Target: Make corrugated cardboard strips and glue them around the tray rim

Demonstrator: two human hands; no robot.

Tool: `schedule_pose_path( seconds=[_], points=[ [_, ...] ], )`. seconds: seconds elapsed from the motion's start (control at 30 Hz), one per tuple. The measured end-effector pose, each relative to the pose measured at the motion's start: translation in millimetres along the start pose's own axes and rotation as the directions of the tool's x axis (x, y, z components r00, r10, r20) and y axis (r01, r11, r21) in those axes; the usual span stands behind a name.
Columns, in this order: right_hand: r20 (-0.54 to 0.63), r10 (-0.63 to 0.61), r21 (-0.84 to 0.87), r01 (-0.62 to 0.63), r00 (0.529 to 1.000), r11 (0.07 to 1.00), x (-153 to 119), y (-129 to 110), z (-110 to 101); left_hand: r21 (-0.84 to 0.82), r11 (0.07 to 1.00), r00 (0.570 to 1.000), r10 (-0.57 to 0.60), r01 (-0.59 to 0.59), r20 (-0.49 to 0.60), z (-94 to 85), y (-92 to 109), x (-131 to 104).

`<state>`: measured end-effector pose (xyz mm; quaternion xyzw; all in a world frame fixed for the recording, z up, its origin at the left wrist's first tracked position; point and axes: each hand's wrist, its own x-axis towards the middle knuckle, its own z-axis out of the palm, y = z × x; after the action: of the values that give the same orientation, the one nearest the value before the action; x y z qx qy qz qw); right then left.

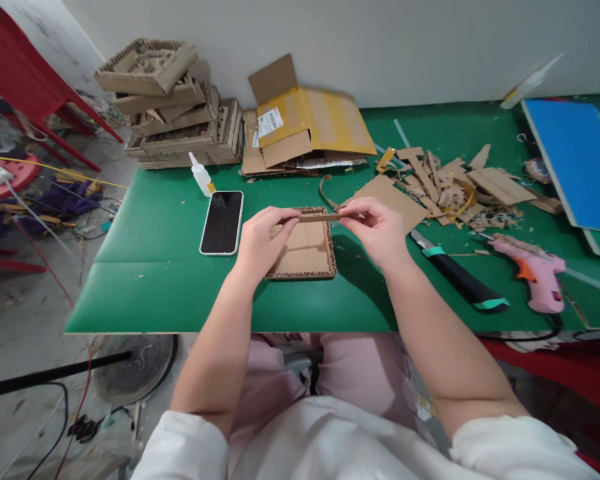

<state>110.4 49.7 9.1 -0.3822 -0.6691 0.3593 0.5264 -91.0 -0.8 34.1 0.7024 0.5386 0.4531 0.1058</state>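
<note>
A narrow cardboard strip [320,217] is stretched between my two hands, above the far part of a shallow cardboard tray [305,273]. My left hand [269,239] pinches its left end. At the other end, my right hand [375,230] pinches the strip between thumb and fingers. The tray lies on the green table, its rim showing corrugated edges; my left hand hides part of its left side. A thin curled cardboard piece [326,193] stands up just beyond the strip. Behind my right hand lies a flat cardboard sheet [400,208].
Left of the tray are a phone [222,223] and a glue bottle [200,175]. Stacked cardboard trays [180,127] and a folded carton [325,120] stand behind. Rightward lie cardboard scraps [445,180], a utility knife [460,277], a pink glue gun [535,270] and a blue board [580,167].
</note>
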Motion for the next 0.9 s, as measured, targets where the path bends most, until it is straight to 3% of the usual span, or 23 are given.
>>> schedule_pose_path(
  seconds=[0.1,0.23,0.4,0.53,0.67,0.77,0.9],
  points=[
    [0.024,-0.025,-0.048,0.026,0.999,0.999,-2.5,-1.2,1.4,-0.006,1.000,1.000,-0.018,0.018,-0.002,1.5,0.5,-0.4],
    [0.053,0.059,0.034,-0.061,0.997,0.998,-4.8,-0.7,3.2,-0.054,0.997,0.999,-0.052,0.052,-0.004,5.2,3.7,-1.6],
    [0.095,0.129,-0.051,-0.124,0.987,0.991,-5.2,-4.1,4.7,-0.281,0.928,0.966,-0.258,0.243,-0.014,9.3,12.5,-1.7],
    [0.069,0.007,-0.133,0.002,0.998,0.991,-4.0,-4.1,3.8,-0.613,0.670,0.895,-0.419,0.419,0.154,6.0,11.4,0.3],
    [0.051,-0.250,-0.311,0.254,0.967,0.916,-0.9,0.6,0.1,-0.647,0.436,0.772,-0.462,0.626,0.435,1.6,5.1,1.0],
    [0.034,-0.322,-0.395,0.309,0.946,0.865,-0.3,3.0,-2.5,-0.603,0.351,0.693,-0.463,0.716,0.553,2.4,4.4,0.2],
    [-0.116,-0.312,-0.380,0.248,0.943,0.891,-3.6,1.0,-2.4,-0.585,0.318,0.657,-0.500,0.746,0.565,9.4,8.4,-0.4]
  ],
)
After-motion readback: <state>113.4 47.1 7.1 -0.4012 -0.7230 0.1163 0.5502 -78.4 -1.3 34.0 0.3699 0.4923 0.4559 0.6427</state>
